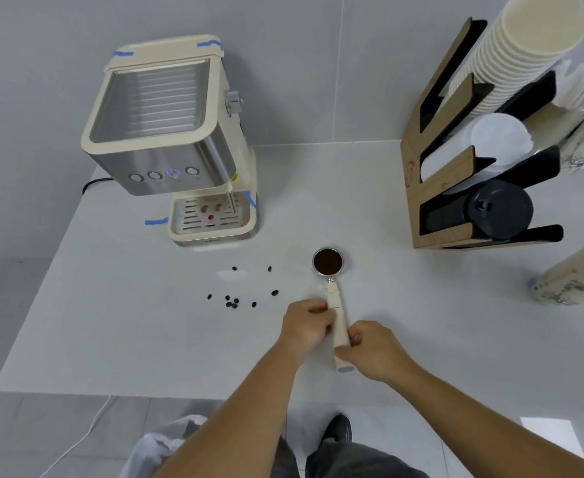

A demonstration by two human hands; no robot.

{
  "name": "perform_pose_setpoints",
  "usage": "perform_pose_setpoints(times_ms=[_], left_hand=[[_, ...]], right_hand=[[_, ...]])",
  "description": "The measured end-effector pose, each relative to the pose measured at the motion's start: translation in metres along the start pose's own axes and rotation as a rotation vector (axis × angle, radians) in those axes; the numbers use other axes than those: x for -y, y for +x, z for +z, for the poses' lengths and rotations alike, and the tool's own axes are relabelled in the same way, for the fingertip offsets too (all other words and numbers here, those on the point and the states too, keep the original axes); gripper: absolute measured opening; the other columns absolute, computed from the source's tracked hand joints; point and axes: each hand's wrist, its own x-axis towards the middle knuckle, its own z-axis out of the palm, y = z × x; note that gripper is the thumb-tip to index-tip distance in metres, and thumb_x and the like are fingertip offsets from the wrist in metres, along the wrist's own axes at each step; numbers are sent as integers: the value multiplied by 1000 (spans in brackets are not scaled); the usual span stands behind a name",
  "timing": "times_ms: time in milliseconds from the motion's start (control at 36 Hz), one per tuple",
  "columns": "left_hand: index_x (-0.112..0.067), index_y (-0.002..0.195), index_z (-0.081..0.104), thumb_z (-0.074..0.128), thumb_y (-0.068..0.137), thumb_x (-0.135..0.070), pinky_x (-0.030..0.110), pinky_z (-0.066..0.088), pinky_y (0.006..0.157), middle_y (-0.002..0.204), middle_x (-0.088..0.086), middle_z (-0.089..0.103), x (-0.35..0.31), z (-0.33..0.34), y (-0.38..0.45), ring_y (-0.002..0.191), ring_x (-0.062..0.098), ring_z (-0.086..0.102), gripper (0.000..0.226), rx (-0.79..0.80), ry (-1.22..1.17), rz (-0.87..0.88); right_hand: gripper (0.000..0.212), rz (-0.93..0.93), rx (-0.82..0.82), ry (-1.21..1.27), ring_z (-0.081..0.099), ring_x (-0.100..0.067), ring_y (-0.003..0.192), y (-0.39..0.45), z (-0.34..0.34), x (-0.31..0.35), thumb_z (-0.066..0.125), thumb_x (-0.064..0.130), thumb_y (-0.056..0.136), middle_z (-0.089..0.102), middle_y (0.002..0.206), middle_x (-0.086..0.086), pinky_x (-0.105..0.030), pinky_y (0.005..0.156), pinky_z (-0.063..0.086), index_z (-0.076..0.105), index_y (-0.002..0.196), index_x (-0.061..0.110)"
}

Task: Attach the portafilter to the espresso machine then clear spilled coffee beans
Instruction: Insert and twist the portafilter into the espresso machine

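The portafilter [328, 262] lies on the white table [111, 322], its metal basket full of dark ground coffee and its cream handle pointing toward me. My left hand [306, 326] grips the handle from the left. My right hand [369, 350] grips it from the right, nearer the handle's end. Several dark coffee beans [235, 301] lie scattered on the table left of the portafilter. The cream and steel espresso machine [176, 139] stands at the back left, one button lit blue, its drip tray facing me.
A cardboard rack [456, 160] with stacked paper cups and lids stands at the back right. A paper cup [573, 274] lies on its side at the right edge. Below the table's front edge are a plastic bag [159, 443] and a white cable on the floor.
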Motion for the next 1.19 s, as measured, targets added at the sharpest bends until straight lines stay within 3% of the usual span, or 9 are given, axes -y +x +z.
perform_pose_setpoints(times_ms=[139,222,389,444,556,667,861,1028,1194], left_hand=[[-2,82,73,65,72,-13,51,54,86,78,12,69,0,0,0,71,21,61,16,15,-32,-16],[-7,83,76,64,78,-5,50,55,86,81,12,70,-1,-1,-3,74,23,62,12,15,-95,-13],[-10,91,74,65,84,0,42,58,87,93,16,72,-4,0,-12,83,25,68,16,31,-203,-6],[-8,95,74,65,84,0,39,59,85,95,17,73,-3,1,-14,84,26,70,16,37,-232,-9],[-2,98,74,66,84,0,33,59,81,92,16,71,-4,2,-19,82,24,69,17,49,-298,-15],[-2,100,75,68,83,-1,34,59,84,102,22,73,-10,-6,-24,88,26,71,18,39,-328,-8],[-2,105,72,69,83,-2,30,59,80,102,20,73,-21,-34,-33,92,27,72,22,67,-366,32],[-1,106,70,71,84,-3,28,58,77,94,18,69,-28,-65,-38,89,25,71,22,86,-404,50],[1,104,70,71,84,-2,29,59,77,92,14,72,-32,-102,-43,90,25,71,21,59,-397,76]], right_hand=[[25,4,-7,-47,59,-19,64,3,1,0,68,28,73,69,82,-8,-31,59,47,63,84,6],[31,11,9,-24,59,-19,64,3,0,0,68,28,72,72,88,-12,-29,57,46,65,89,2],[26,0,47,26,59,-1,51,-1,-7,1,69,22,75,65,79,0,-21,48,45,64,92,3],[24,-1,58,52,63,-4,53,-3,-11,1,69,20,75,66,82,0,-25,51,51,63,92,4],[21,-22,65,35,62,-5,54,-8,-16,0,70,20,75,64,80,2,-20,47,46,62,92,10],[20,-82,57,-6,58,-12,60,-14,-18,7,69,23,75,62,79,1,-22,48,44,63,91,12],[20,-142,63,16,55,-4,53,-30,-19,34,70,24,78,60,77,4,-16,44,40,62,93,14],[22,-209,71,-56,68,-21,77,-38,-16,63,71,28,76,69,88,-3,-35,67,57,62,94,17],[22,-228,106,10,70,-26,80,-39,-3,90,73,30,71,71,87,-4,-40,68,59,64,89,22]])
